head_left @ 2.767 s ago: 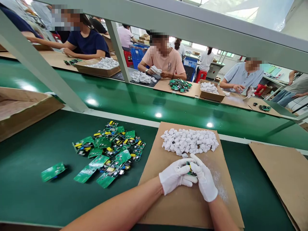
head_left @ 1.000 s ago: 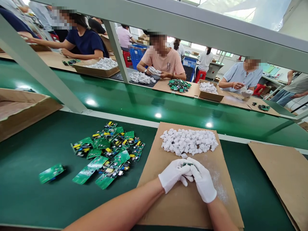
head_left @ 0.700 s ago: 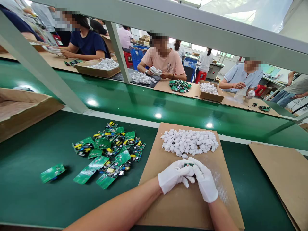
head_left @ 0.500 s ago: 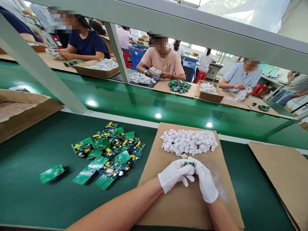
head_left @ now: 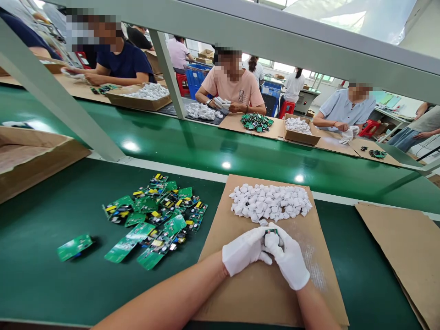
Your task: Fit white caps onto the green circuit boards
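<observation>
Both of my hands wear white gloves and meet above the cardboard sheet. Between them is a small green circuit board, mostly covered by the fingers. My left hand is closed against the board's left side. My right hand curls round it from the right. A rounded white shape lies over the board; I cannot tell if it is a gloved thumb or a wrapped piece. Just beyond my fingers lies a pile of small white lumps. To the left is a heap of green circuit boards with yellow and black parts.
One circuit board lies apart on the green tabletop. A cardboard box stands at far left, and more cardboard lies at right. A slanted metal post and a crossbar frame the bench. Several co-workers sit opposite.
My left hand has shifted slightly left and its fingers have drawn in. My right hand has turned a little inward over the board, and the rounded white shape now shows more.
</observation>
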Motion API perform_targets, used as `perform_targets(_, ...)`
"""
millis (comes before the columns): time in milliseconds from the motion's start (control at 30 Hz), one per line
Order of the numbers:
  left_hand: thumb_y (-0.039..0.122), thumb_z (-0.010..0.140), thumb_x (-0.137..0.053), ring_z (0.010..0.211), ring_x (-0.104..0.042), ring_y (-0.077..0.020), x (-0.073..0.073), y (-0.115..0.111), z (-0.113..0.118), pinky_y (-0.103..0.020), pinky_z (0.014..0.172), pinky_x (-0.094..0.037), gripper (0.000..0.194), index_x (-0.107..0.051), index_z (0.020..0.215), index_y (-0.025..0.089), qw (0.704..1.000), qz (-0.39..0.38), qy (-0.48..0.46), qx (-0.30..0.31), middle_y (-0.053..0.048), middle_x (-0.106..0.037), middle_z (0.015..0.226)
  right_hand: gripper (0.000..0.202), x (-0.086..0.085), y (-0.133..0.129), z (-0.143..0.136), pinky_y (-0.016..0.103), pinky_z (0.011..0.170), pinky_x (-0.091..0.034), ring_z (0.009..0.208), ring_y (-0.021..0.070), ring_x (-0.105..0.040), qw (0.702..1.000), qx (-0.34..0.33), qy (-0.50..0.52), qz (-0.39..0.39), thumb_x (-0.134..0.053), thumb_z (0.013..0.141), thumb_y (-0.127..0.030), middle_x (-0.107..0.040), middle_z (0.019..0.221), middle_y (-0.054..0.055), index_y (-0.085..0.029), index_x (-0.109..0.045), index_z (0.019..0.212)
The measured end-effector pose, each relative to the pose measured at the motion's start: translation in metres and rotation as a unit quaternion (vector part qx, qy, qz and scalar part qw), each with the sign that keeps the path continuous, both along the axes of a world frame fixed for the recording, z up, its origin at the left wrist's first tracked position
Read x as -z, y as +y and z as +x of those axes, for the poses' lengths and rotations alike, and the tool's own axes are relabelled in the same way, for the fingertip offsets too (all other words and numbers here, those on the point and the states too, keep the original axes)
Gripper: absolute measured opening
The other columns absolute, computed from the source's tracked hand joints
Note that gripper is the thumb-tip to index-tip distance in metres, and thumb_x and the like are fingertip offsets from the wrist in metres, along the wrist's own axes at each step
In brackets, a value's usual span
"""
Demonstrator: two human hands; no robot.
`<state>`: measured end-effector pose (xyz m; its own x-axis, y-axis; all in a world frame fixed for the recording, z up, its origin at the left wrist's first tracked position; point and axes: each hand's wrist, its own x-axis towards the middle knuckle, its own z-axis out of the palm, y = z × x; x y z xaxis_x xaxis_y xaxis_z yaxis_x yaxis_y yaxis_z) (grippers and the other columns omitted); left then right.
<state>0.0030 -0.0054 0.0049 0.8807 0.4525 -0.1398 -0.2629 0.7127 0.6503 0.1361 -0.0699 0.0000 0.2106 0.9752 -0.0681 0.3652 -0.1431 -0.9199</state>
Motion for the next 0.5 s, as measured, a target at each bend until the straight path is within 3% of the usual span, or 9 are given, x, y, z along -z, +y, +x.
perform_targets(167,0.032,0.069,-0.068,0.069,-0.058,-0.0121,-0.005,-0.001,0.001,-0.018,0.054,-0.045,0.031,-0.058,0.091,0.014,0.997,0.063,0.053,-0.003,-0.007,-0.061,0.083,0.046,-0.008,0.001,0.003,0.028,0.08,-0.051,0.093,0.0207,-0.062,0.998,-0.021,0.053,0.015,-0.057,0.08,-0.039,-0.068,0.104,0.004,-0.019,-0.055,0.122)
perform_targets(400,0.036,0.068,-0.068,0.072,-0.056,-0.0119,-0.002,0.0,-0.001,-0.018,0.055,-0.047,0.032,-0.06,0.089,0.013,0.99,0.132,0.051,0.005,-0.006,-0.059,0.079,0.038,-0.001,0.001,0.004,0.032,0.087,-0.049,0.101,0.0228,-0.06,0.999,0.008,0.044,0.012,-0.056,0.08,-0.037,-0.066,0.111,0.006,-0.021,-0.06,0.115)
perform_targets(500,0.035,0.068,-0.068,0.07,-0.057,-0.0121,0.0,0.0,0.0,-0.018,0.053,-0.047,0.031,-0.06,0.09,0.014,0.989,0.133,0.066,-0.006,-0.006,-0.06,0.079,0.037,0.002,0.0,0.008,0.032,0.092,-0.046,0.105,0.0216,-0.058,0.997,-0.02,0.066,0.027,-0.051,0.083,-0.037,-0.063,0.115,0.004,-0.021,-0.06,0.115)
